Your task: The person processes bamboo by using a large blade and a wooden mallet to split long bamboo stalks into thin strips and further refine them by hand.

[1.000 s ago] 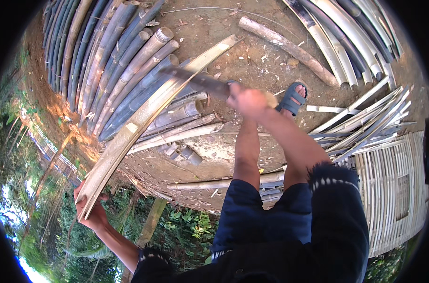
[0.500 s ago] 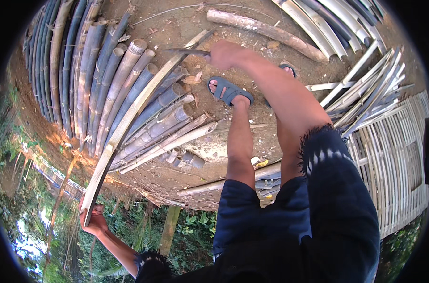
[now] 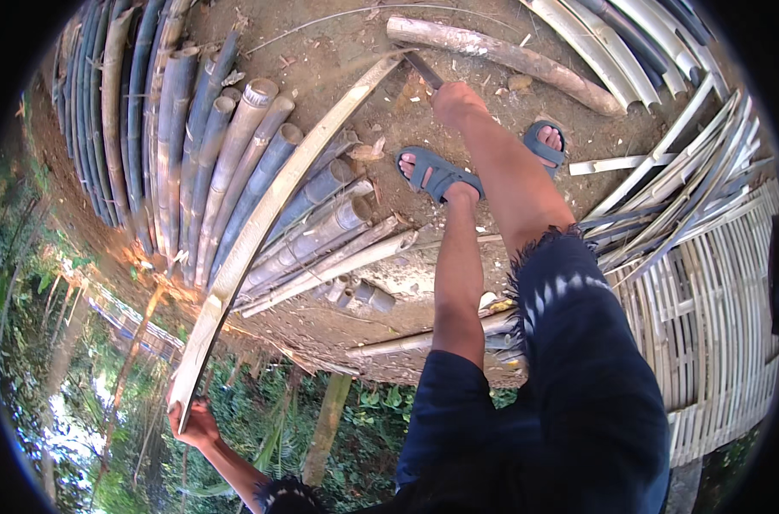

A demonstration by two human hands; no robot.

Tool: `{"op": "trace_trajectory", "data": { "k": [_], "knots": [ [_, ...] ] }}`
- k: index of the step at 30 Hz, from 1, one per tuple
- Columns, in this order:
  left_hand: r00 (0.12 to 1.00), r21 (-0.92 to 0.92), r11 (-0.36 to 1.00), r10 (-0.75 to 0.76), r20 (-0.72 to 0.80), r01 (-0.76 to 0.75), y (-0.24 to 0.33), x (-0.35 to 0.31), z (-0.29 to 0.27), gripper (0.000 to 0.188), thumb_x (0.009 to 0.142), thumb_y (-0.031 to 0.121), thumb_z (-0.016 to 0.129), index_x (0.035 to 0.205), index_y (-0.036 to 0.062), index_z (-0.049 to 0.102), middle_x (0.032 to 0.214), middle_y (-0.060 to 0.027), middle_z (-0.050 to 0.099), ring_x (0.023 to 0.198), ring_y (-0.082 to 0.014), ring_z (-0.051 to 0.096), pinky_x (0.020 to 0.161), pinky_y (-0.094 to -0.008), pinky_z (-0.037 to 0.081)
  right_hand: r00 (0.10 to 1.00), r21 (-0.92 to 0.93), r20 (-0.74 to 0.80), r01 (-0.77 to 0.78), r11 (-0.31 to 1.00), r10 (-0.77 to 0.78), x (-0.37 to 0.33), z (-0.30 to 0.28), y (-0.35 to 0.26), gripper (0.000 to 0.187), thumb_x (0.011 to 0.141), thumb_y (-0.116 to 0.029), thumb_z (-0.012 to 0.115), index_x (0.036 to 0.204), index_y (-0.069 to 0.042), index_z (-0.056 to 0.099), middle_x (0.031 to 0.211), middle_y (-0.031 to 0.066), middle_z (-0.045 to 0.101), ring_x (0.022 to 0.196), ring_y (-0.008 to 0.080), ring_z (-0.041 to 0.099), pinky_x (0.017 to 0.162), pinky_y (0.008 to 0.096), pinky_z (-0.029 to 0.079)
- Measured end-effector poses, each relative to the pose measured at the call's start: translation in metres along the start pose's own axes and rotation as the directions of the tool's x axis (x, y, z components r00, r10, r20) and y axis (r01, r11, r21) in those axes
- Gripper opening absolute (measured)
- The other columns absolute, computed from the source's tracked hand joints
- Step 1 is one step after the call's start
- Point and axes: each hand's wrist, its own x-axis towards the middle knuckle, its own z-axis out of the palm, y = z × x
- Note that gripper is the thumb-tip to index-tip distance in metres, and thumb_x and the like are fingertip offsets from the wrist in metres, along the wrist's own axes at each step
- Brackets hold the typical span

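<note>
Long bamboo strip stretched between a gripping left hand and a knife

The left fingers are closed on the near end of the strip, which slants up and away from them toward the right hand. Its far end lies just left of the right fingers, at the knife's tip; whether blade and strip touch, I cannot tell. The right fingers are curled into a fist on the knife, its handle hidden inside, the blade pointing up and left from them.

Just beyond the right fingers a log lies on the ground. Well to their left, dark bamboo poles lie side by side. Below them in the picture are two sandals on the person's feet. Out to their right lie split bamboo halves, a heap of thin strips and a slatted panel.
</note>
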Motion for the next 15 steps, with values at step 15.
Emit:
{"op": "trace_trajectory", "data": {
  "k": [15],
  "knots": [
    [0.996,0.052,0.995,0.089,0.009,-0.089,0.028,0.011,0.012,0.049,0.090,0.024,0.057,0.129,-0.0057,0.053,0.124,-0.0197,0.060,0.092,-0.0265,0.064,0.071,-0.0381,0.054,0.969,0.494,-0.017,-0.205,0.845,0.245,-0.116,-0.030,-0.035,0.051,0.097,-0.042,0.051,0.107,0.004,0.070,0.099,0.0272,0.070,0.099,0.0408,0.069,0.092,0.0496,0.054]
  ]
}}
